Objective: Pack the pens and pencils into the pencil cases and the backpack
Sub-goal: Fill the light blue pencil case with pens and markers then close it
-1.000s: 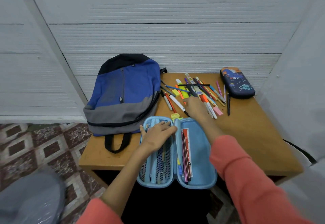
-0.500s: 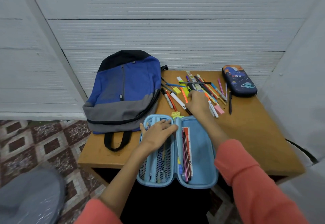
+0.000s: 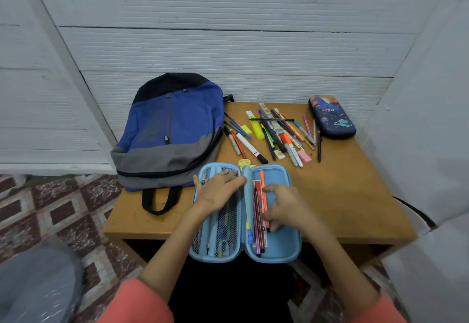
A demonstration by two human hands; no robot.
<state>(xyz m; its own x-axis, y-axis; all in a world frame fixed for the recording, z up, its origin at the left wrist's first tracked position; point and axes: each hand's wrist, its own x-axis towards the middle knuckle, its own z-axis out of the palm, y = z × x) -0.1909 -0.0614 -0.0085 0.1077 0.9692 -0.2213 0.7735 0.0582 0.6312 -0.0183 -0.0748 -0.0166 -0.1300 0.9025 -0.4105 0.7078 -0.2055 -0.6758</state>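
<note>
Head view: a light blue pencil case lies unzipped and spread flat at the near edge of the desk, its near end hanging over that edge. The left hand rests palm down on the case's left, mesh-pocketed half, fingers straight and close together. The right hand is over the right half, fingers curled and touching an orange pen that lies lengthwise in that half beside a few dark and red pens; it seems to pinch the pen's near part.

A blue, grey and black backpack lies flat at the far left corner of the desk, its zip closed and its strap loop pointing to the near edge. Just right of it, along the far edge, a loose pile of pens and pencils is spread out, with a white marker, a yellow highlighter and a pink eraser among them. A dark blue pencil case with a cartoon print sits closed at the far right corner, a black pen just beside it.
</note>
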